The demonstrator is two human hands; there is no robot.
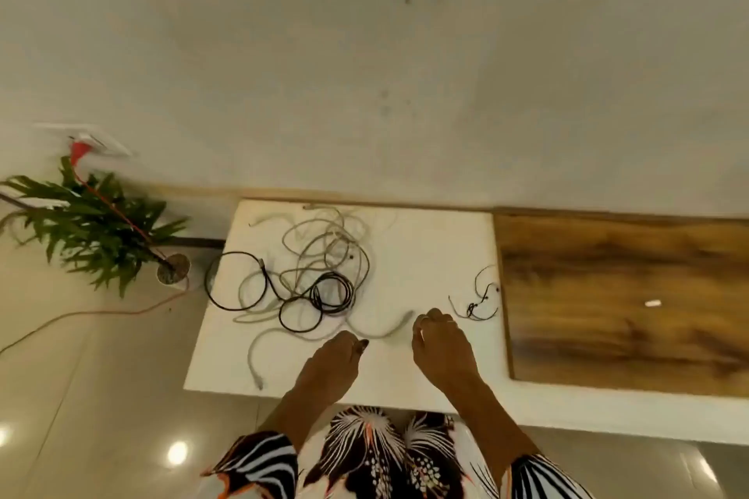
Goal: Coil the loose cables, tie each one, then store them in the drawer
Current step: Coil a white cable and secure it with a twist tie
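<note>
A long grey cable (324, 243) lies in a loose tangle on the white table top (437, 255). A black cable (324, 296) loops across it, partly coiled, with one loop hanging over the table's left edge. A small thin black wire (476, 308) lies near the right edge. My left hand (338, 356) is at the front of the table, its fingertips pinched at a stretch of the grey cable. My right hand (439, 340) is curled beside that cable's free end (407, 316), with nothing visible inside it. No drawer is in view.
A wooden surface (624, 296) adjoins the table on the right, with a small white piece (652, 303) on it. A potted green plant (93, 231) stands on the floor at left, and a brown cord (101, 312) trails across the tiles. A wall rises behind.
</note>
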